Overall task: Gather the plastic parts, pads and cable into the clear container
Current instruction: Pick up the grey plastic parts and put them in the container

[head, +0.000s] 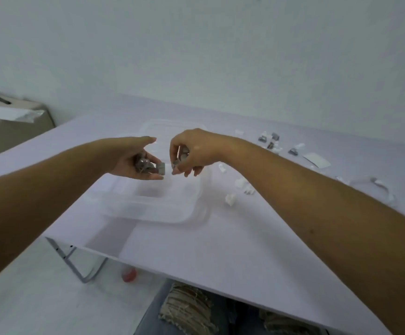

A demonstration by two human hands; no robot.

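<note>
While hands hold grey parts, white parts lie beside the container.

Container top open; loose parts crowd table rt.

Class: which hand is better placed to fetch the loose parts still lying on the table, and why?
Probably the right hand: the white parts, grey parts and cable all lie right of the clear container; the left hand would have to cross it.
</note>
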